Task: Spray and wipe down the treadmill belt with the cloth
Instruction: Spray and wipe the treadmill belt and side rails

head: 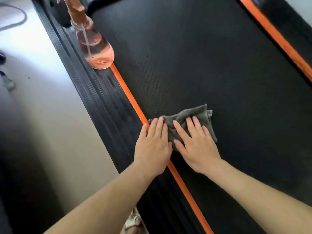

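A crumpled grey cloth (192, 115) lies on the black treadmill belt (211, 68) close to its left orange stripe (125, 88). My left hand (152, 146) presses flat on the cloth's left end, partly over the stripe. My right hand (196, 146) lies flat on the cloth's middle, fingers spread. Both palms hide the near part of the cloth. A clear spray bottle (92, 41) with pinkish liquid and an orange trigger stands on the left side rail (99, 92), well beyond my hands.
A second orange stripe (276, 36) borders the belt on the right. Pale floor (42, 81) lies left of the treadmill, with a dark cable (20, 19) at top left. A shoe (133, 222) shows near the bottom edge beside the rail.
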Motion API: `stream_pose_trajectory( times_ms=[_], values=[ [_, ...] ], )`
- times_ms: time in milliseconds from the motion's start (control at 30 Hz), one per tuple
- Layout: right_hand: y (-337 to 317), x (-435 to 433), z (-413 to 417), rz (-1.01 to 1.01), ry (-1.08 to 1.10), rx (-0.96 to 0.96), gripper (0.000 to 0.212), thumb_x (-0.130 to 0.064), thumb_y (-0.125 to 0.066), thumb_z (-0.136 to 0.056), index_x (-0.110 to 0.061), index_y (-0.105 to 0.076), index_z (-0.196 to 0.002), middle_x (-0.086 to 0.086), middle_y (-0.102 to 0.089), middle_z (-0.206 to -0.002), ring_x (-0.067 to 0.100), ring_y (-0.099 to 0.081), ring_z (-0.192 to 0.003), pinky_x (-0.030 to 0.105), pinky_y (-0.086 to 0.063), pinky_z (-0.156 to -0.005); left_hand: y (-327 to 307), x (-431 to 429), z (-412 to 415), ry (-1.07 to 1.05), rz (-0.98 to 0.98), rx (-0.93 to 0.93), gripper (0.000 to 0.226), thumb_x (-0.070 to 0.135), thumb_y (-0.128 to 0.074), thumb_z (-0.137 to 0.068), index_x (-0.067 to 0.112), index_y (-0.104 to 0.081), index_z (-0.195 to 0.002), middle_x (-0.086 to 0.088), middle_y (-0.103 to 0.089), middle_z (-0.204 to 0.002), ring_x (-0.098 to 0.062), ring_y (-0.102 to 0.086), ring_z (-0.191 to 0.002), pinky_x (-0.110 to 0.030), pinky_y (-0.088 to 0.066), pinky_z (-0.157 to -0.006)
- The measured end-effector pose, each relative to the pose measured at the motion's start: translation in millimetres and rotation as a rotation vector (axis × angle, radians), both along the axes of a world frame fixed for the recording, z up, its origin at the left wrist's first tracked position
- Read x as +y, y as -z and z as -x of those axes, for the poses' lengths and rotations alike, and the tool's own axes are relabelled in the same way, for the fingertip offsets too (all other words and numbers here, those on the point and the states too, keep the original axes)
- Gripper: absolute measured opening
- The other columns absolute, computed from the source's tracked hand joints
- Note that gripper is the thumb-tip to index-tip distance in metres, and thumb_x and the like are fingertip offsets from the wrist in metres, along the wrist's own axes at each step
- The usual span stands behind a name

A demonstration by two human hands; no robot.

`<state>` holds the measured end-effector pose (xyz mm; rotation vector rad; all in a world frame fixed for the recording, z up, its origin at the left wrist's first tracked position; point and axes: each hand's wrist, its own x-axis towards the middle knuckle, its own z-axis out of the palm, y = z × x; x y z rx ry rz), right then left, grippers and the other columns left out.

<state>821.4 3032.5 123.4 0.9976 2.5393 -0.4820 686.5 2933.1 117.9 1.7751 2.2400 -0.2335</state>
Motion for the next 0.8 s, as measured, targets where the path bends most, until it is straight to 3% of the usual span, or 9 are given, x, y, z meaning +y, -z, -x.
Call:
stream_pose_trajectory(
  times_ms=[67,167,234,334,434,534,601,667,801],
  values=[
    [20.4,13.3,33.1,-0.031,-0.007,0.079,0.061,-0.056,-0.015,-0.102,-0.039,0.005,-0.157,0.01,0.003,-0.167,0.027,0.01,-0.153,0.049,-0.001,-0.122,7.7,15.4,18.7,-0.123,-0.038,0.101,0.07,0.039,-0.007,-0.098,0.0,-0.027,-0.153,-0.022,-0.022,-0.16,-0.036,-0.021,-0.149,-0.05,-0.016,-0.12],
    [37.0,25.3,62.3,-0.061,-0.01,0.104,0.059,-0.049,-0.022,-0.105,-0.042,0.007,-0.156,0.01,0.01,-0.166,0.029,0.016,-0.152,0.053,0.003,-0.12,14.9,30.0,27.2,-0.124,0.023,0.172,0.065,0.033,-0.018,-0.1,-0.002,-0.011,-0.155,-0.022,-0.007,-0.163,-0.035,-0.008,-0.151,-0.049,-0.011,-0.122],
    [41.6,24.4,55.4,-0.082,-0.055,0.114,0.06,-0.042,-0.028,-0.106,-0.042,0.006,-0.156,0.008,0.009,-0.167,0.03,0.014,-0.152,0.052,0.002,-0.121,15.0,27.5,13.2,-0.086,-0.025,0.227,0.064,0.026,-0.024,-0.095,-0.004,-0.026,-0.151,-0.022,-0.028,-0.157,-0.037,-0.028,-0.144,-0.046,-0.027,-0.118],
    [38.4,17.4,18.7,-0.11,-0.133,0.16,0.072,-0.024,-0.045,-0.1,-0.036,-0.005,-0.158,0.008,-0.003,-0.167,0.031,0.002,-0.153,0.046,-0.006,-0.123,21.4,20.0,-18.1,-0.07,-0.173,0.185,0.04,0.016,-0.049,-0.086,0.001,-0.063,-0.121,-0.012,-0.061,-0.115,-0.028,-0.059,-0.101,-0.034,-0.053,-0.078],
    [30.3,-3.4,-40.3,-0.043,-0.155,0.2,0.069,-0.015,-0.053,-0.093,-0.027,-0.028,-0.156,0.01,-0.023,-0.163,0.033,-0.015,-0.152,0.044,-0.017,-0.121,9.5,0.7,-67.5,-0.021,-0.177,0.098,0.029,0.021,-0.074,-0.067,0.008,-0.072,-0.094,-0.005,-0.061,-0.09,-0.02,-0.06,-0.075,-0.027,-0.046,-0.052],
    [31.6,-35.7,-114.4,-0.021,-0.113,0.231,0.062,-0.014,-0.063,-0.078,-0.022,-0.057,-0.139,0.015,-0.054,-0.144,0.037,-0.045,-0.137,0.048,-0.044,-0.106,11.0,-33.0,-135.8,0.214,-0.043,0.099,0.037,0.025,-0.06,-0.078,0.001,-0.072,-0.104,-0.011,-0.06,-0.088,-0.025,-0.054,-0.079,-0.032,-0.048,-0.065],
    [29.8,-57.0,-166.7,0.012,-0.082,0.226,0.062,-0.024,-0.051,-0.073,-0.022,-0.063,-0.133,0.014,-0.061,-0.136,0.035,-0.053,-0.131,0.048,-0.052,-0.097,16.6,-53.3,-175.4,0.306,0.021,0.081,0.045,0.017,-0.034,-0.091,-0.005,-0.064,-0.116,-0.018,-0.055,-0.097,-0.033,-0.049,-0.086,-0.039,-0.047,-0.068],
    [28.0,-75.0,-208.4,0.015,-0.063,0.207,0.067,-0.031,-0.042,-0.071,-0.026,-0.063,-0.135,0.011,-0.06,-0.138,0.032,-0.051,-0.132,0.046,-0.051,-0.098,16.6,-65.7,-199.3,0.367,0.056,0.053,0.05,0.014,-0.025,-0.09,-0.003,-0.065,-0.114,-0.017,-0.056,-0.098,-0.033,-0.051,-0.084,-0.038,-0.042,-0.063],
    [30.8,-87.7,-223.1,0.043,0.007,0.157,0.069,-0.045,-0.045,-0.079,-0.036,-0.045,-0.147,0.01,-0.049,-0.15,0.03,-0.036,-0.14,0.045,-0.028,-0.107,8.4,-68.7,-202.0,0.298,-0.065,0.054,0.047,0.021,-0.034,-0.086,0.005,-0.071,-0.111,-0.01,-0.063,-0.103,-0.024,-0.058,-0.076,-0.03,-0.047,-0.057]
  ],
)
